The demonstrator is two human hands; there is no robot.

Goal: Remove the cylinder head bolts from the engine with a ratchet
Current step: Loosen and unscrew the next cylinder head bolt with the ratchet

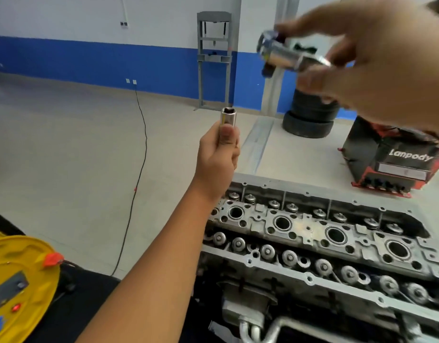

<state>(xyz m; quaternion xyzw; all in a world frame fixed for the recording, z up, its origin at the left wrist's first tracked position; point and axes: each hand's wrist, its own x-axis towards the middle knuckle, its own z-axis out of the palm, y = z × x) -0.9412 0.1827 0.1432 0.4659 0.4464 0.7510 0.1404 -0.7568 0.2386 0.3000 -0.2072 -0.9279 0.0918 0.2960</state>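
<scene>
Left hand: I see it curled round a chrome socket, open end up, raised above the engine's far left corner.
Right hand: blurred, close to the camera – fingers pinch a shiny metal tool; I cannot tell exactly what it is.
Engine: cylinder head exposed below both hands, rows of valve springs and four round wells showing.
Beyond the engine: stacked tyres – and a red-black machine.
Left of the engine: yellow cable reel.
</scene>
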